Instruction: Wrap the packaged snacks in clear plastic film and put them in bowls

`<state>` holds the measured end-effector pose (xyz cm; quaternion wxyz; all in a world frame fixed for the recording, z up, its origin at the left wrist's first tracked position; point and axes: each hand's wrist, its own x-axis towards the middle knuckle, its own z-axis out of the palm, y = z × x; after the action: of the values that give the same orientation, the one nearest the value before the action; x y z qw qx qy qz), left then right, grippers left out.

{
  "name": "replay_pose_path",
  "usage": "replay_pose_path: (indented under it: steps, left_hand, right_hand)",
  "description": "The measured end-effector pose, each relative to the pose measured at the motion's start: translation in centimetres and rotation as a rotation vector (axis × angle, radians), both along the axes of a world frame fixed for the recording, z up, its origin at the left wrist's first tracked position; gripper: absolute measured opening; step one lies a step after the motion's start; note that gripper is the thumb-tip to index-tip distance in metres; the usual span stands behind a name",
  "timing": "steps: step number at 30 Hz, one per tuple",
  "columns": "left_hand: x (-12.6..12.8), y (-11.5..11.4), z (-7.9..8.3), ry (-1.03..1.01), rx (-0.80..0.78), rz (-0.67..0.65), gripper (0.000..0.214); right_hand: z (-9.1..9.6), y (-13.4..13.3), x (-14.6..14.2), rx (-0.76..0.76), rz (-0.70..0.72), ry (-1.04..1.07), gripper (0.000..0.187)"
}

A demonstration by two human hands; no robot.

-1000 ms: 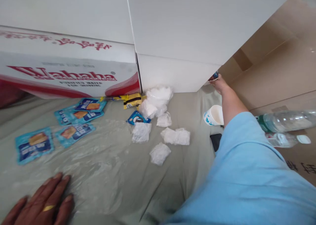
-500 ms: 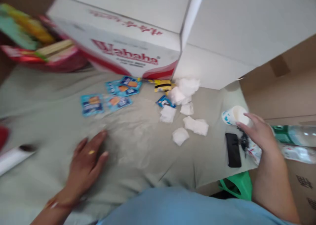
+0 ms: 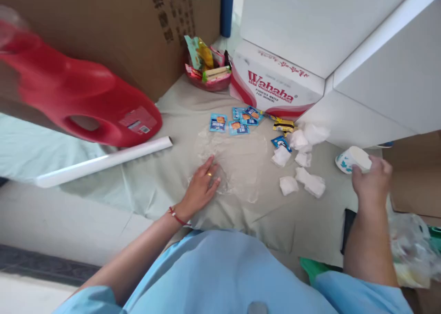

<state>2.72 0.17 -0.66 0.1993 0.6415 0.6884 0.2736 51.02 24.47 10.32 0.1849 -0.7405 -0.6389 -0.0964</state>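
Observation:
My left hand (image 3: 201, 183) lies palm down with fingers stretched out on a crumpled clear plastic sheet or bag (image 3: 243, 167) spread over the cloth. At the right, my right hand (image 3: 372, 178) has its thumb and fingers around the near side of a white paper cup (image 3: 347, 160) with a teal pattern, which leans on the cloth. Between the hands are several small white wrapped packets (image 3: 288, 185). Beyond the plastic lie several blue snack packets (image 3: 239, 128), a yellow-and-black packet (image 3: 283, 126) and a dark blue packet (image 3: 281, 143).
A white roll (image 3: 103, 162) and a large red jug (image 3: 113, 103) lie at the left. A Wahaha carton (image 3: 275, 82), a red basket of snacks (image 3: 210, 82) and white boxes (image 3: 379, 52) stand at the back. A black phone (image 3: 347, 229) is partly behind my right forearm.
My view has swung left, bringing the red jug and whole roll into sight. My right hand's fingers have closed in around the cup. My left hand is now on the plastic.

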Motion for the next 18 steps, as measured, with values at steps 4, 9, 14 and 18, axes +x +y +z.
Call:
replay_pose_path:
  steps: [4, 9, 14, 18]
  left_hand:
    - [0.9, -2.4, 0.1, 0.003, 0.051, -0.004, 0.049]
    - [0.0, -2.9, -0.2, 0.190, 0.031, -0.051, 0.049]
    - [-4.1, -4.2, -1.0, 0.334, -0.065, -0.063, 0.057]
    - [-6.5, -4.4, 0.5, 0.258, 0.049, -0.033, 0.053]
  right_hand:
    - [-2.7, -7.9, -13.0, -0.080, 0.541, 0.246, 0.046]
    - [-10.2, -17.8, -24.7, -0.310, 0.949, 0.085, 0.059]
    - [-13.2, -21.6, -22.5, -0.338, 0.807, 0.041, 0.064]
    - [-12.1, -23.2, -20.0, -0.375, 0.782, 0.130, 0.062]
